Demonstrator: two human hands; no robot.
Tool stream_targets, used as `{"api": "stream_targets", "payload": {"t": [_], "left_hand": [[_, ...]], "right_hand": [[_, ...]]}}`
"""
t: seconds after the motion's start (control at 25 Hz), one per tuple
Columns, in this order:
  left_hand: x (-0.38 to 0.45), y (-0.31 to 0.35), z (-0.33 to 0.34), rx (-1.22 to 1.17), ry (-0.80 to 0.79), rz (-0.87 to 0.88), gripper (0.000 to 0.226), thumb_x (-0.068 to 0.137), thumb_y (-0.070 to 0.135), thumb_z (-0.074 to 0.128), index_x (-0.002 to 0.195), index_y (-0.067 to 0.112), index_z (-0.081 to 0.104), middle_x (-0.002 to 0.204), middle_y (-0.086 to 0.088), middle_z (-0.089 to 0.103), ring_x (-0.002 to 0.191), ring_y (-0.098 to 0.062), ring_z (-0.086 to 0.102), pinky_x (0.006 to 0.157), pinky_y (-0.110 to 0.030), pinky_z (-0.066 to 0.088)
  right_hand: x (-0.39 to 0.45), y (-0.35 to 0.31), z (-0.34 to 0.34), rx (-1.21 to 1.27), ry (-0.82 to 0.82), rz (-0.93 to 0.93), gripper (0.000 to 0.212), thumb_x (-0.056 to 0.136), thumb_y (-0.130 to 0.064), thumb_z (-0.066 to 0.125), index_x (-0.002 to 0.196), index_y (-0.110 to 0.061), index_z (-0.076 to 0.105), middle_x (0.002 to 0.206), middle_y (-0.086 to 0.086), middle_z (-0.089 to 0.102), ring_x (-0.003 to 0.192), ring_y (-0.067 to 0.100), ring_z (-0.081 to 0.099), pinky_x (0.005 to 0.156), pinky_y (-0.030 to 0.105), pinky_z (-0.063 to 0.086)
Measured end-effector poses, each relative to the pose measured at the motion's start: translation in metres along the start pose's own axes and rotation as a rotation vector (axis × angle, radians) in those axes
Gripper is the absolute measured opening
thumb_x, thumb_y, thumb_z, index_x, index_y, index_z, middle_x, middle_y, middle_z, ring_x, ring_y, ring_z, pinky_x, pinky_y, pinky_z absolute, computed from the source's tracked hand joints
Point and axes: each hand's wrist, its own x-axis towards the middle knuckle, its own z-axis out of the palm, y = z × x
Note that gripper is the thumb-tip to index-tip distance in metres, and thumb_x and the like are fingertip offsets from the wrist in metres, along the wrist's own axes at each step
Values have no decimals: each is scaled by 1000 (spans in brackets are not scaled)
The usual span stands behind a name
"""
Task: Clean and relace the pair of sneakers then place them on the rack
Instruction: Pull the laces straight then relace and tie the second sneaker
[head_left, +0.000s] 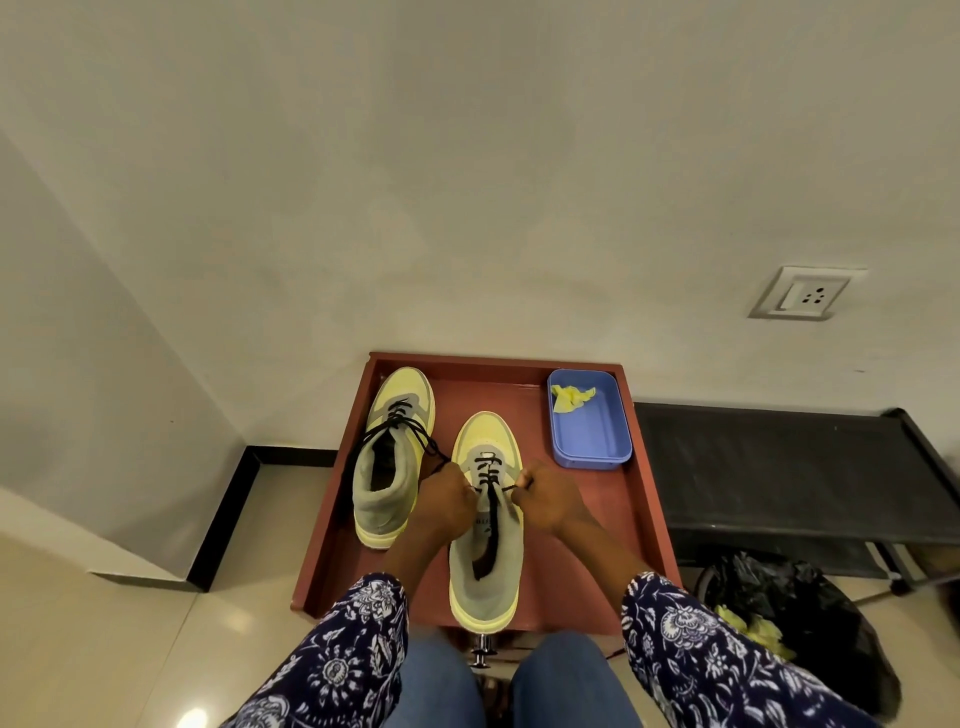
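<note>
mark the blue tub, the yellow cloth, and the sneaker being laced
blue tub (597, 441): head view, bare floor of the tub.
yellow cloth (570, 398): head view, middle of the crumpled cloth.
sneaker being laced (485, 439): head view, yellow toe cap.

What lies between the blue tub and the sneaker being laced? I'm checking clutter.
Only bare red-brown tray floor separates the blue tub from the sneaker, seen in the head view.
</note>
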Motion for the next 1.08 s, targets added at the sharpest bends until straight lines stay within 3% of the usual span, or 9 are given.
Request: {"api": "stream_targets", "payload": {"t": [0.12,0.2,0.24,0.32,0.44,0.64,0.88,1.0,1.08], "left_hand": [[0,2,-5,-29,-13,-39,23,90,11,42,98,-7,54,105,-24,62,97,-36,58,80,-38,45],[0,7,-9,-22,-28,-52,21,87,10,45,73,-4,54,99,-29,63,93,-39,60,75,-38,48],[0,10,-11,-18,-29,-56,27,85,8,46,59,3,46,97,-31,63,92,-40,61,74,-39,49],[1,14,-14,-26,-32,-74,37,83,6,48,50,11,33,96,-32,63,92,-42,61,70,-40,49],[3,13,-14,4,-48,-105,39,81,10,58,52,13,33,98,-27,66,92,-38,63,65,-34,45],[3,15,-25,106,-32,-72,39,83,15,59,53,12,33,94,-20,66,93,-33,62,74,-34,47],[7,17,-27,91,-43,-108,35,83,17,58,55,12,38,90,-16,68,85,-29,64,64,-28,41],[6,18,-30,31,-48,-156,31,82,18,59,58,10,41,65,-5,57,79,-25,61,50,-23,35],[4,20,-34,-17,-34,-182,26,81,18,60,62,8,45,59,-3,52,82,-28,63,49,-24,33]], "right_hand": [[2,-6,-7,-3,8,-37,6,83,-10,56,78,-12,55,84,10,62,80,20,55,70,29,42],[3,-9,-12,-25,24,-69,6,84,-8,56,81,-8,61,92,13,68,83,22,59,73,29,46],[4,-10,-14,-46,29,-89,9,85,-8,55,84,-5,64,94,13,69,86,24,61,74,30,47],[6,-12,-19,-143,26,-160,14,87,-8,55,92,-3,66,99,13,69,91,27,62,78,32,49],[9,-16,-27,-497,-22,-312,20,90,-15,53,103,-5,63,106,16,64,96,31,60,81,37,50],[6,-24,-41,-925,23,-414,33,92,-30,54,109,-4,62,111,14,61,106,33,56,83,38,46],[2,-30,-55,-881,63,-402,33,90,-30,56,105,-2,62,108,16,62,104,32,57,82,38,47],[0,-34,-58,-849,53,-434,26,90,-22,56,104,-1,63,107,17,62,100,33,59,79,37,48],[-1,-38,-60,-826,40,-447,21,89,-14,54,100,1,63,106,18,61,99,34,58,77,37,48]]}}
